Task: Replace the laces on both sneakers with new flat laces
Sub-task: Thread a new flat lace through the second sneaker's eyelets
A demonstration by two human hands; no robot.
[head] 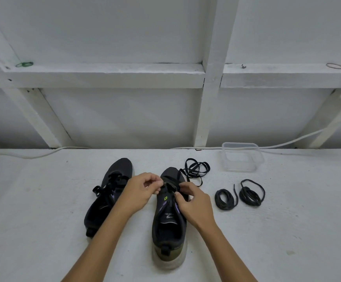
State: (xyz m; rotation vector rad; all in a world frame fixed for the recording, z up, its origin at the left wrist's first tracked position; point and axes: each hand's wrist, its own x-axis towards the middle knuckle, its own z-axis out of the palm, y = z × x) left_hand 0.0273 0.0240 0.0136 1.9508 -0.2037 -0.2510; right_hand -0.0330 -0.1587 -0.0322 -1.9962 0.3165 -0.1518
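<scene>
- Right sneaker (168,218): sits mid-table, heel toward the person, toe pointing away; long axis runs near-to-far. New flat lace (196,169) is started at the toe-end eyelets, most of it trailing off in a loose heap just beyond and to the right of the toe.
- Left hand (143,190): fingers curled, pinching what looks like the lace at the left-side eyelet row (exact bit pinched is too small to tell).
- Right hand (192,202): thumb and fingers pinch the lace or eyelet edge on the right side of the tongue, w/ the slack feeding in from beyond it.
- Key relation: the working spot lies btwn the two hands, at the far part of the eyelet rows; unlaced eyelets run back toward the person, so lacing should prob. progress nearward along the shoe's axis. Slack is on the right-hand side, so the right hand is nearer to it.
- Left sneaker (108,192): just beside the left forearm, angled, already laced w/ a flat lace and bow, so judged approx. halfway.
- Old round laces (239,195): two coils, right of the shoe, apart from it.
- Clear plastic tub (240,157): further back right.
</scene>
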